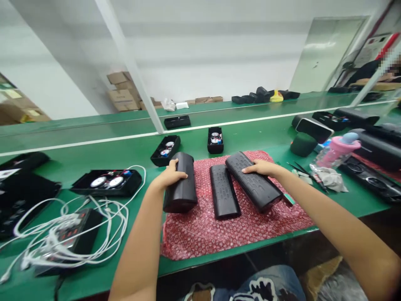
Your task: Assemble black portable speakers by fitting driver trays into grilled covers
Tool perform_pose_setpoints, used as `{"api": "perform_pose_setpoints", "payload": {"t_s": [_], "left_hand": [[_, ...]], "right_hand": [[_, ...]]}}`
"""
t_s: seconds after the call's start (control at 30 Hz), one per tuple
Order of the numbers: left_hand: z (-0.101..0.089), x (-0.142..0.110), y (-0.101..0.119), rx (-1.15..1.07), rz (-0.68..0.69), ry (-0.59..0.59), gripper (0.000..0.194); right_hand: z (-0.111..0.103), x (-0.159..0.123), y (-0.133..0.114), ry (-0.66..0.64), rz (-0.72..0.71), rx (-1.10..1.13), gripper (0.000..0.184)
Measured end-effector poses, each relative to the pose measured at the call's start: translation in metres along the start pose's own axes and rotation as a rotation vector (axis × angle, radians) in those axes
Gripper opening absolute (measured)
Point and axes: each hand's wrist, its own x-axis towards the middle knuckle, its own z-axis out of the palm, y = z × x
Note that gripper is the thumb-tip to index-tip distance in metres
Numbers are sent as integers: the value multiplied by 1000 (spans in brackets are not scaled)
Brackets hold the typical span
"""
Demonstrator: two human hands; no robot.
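Three long black speaker housings lie on a sheet of red bubble wrap (pixel 219 234) on the green bench. My left hand (pixel 171 175) grips the smooth left housing (pixel 181 184), fingers wrapped over its top edge. My right hand (pixel 261 168) rests on the right housing (pixel 253 182), which has a perforated grille and lies tilted; the fingers curl over its side. Between them the middle grille housing (pixel 223 191) lies untouched.
Open speaker halves with round drivers (pixel 106 182) (pixel 165 150) (pixel 215 140) sit on the green conveyor (pixel 78 146). A tangle of white cables (pixel 69 225) covers a black box at left. A pink bottle (pixel 336 152), tools and more black housings (pixel 376 146) crowd the right.
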Motion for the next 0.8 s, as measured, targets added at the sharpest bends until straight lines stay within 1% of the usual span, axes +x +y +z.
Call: {"api": "perform_pose_setpoints", "payload": {"t_s": [0.07, 0.1, 0.13, 0.23, 0.3, 0.37, 0.43, 0.5, 0.57, 0.67, 0.73, 0.8], "left_hand": [[-2, -2, -2, -66, -44, -20, 90], [-2, -2, -3, -93, -66, -27, 91], [-1, -2, -3, -116, -83, -26, 92], [4, 1, -6, -164, -115, -3, 97], [7, 4, -8, -181, -122, 14, 100], [8, 7, -10, -186, -125, 21, 100], [10, 8, -11, -182, -125, 29, 99], [10, 8, -12, -174, -124, 36, 98], [9, 8, -12, -167, -126, 36, 95], [5, 11, -8, -155, -153, 38, 86], [1, 15, -3, -143, -197, 66, 82], [-2, 20, 2, -145, -242, 103, 80]], "right_hand": [[5, 0, -1, 35, 11, 36, 73], [7, 0, 0, 37, 18, 58, 75], [8, -2, 1, 28, 24, 82, 72], [7, -5, 6, -1, 23, 126, 53], [2, -6, 8, 27, 20, 98, 48], [-5, -7, 7, 100, 20, 17, 55], [-11, -8, 1, 196, 10, -115, 68], [-11, -11, -6, 280, 1, -266, 80], [-4, -16, -15, 332, 9, -400, 89], [17, -23, -28, 370, 44, -534, 104], [26, -27, -34, 370, 38, -617, 104], [27, -29, -33, 343, -6, -702, 99]]}}
